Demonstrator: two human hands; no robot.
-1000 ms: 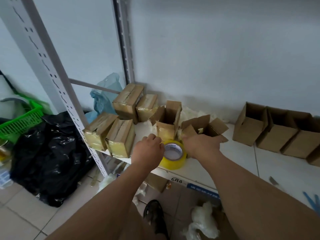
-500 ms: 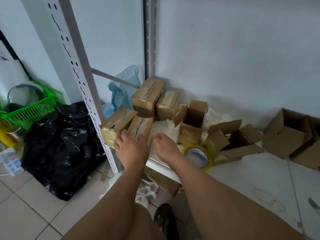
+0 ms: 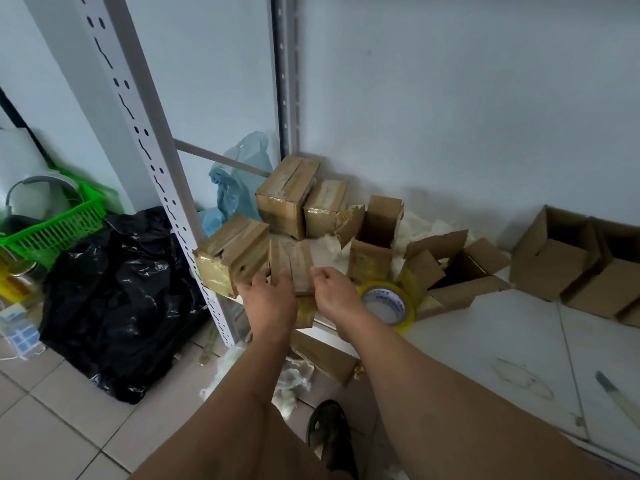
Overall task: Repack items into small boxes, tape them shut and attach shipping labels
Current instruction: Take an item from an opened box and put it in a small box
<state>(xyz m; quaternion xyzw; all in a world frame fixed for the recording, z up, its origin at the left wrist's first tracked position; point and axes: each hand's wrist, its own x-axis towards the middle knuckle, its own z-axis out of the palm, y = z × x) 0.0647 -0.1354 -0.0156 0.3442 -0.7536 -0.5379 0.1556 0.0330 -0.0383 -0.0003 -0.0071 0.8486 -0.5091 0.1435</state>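
Boxes sit on a white shelf (image 3: 485, 327), which runs along a pale wall (image 3: 450, 116) and meets a perforated grey upright (image 3: 138, 133) at its left edge. One taped box (image 3: 292, 268) lies at the near left corner of the shelf, and both hands are on it: the left hand (image 3: 268, 299) curls its fingers over the near left edge, the right hand (image 3: 332, 294) curls at the near right edge, so the box is held between them. Just left of it another taped box (image 3: 232, 252) overhangs the shelf edge beside the upright. Two more taped boxes (image 3: 301, 206) stand far back against the wall. Right of the held box an open box (image 3: 375, 244) stands upright with its flaps up, and a second open box (image 3: 453, 271) lies tilted, with white stuffing (image 3: 415, 223) behind them. A tape roll (image 3: 388, 304) lies flat on the shelf, just right of the right wrist. Empty boxes (image 3: 561, 254) line the wall at far right. A blue bag (image 3: 239, 188) hangs behind the upright. Off the shelf to the left, a black bag (image 3: 117, 289) slumps on the tiled floor (image 3: 45, 427) with a green basket (image 3: 52, 226) behind it. A sandal (image 3: 330, 434) shows below the shelf edge
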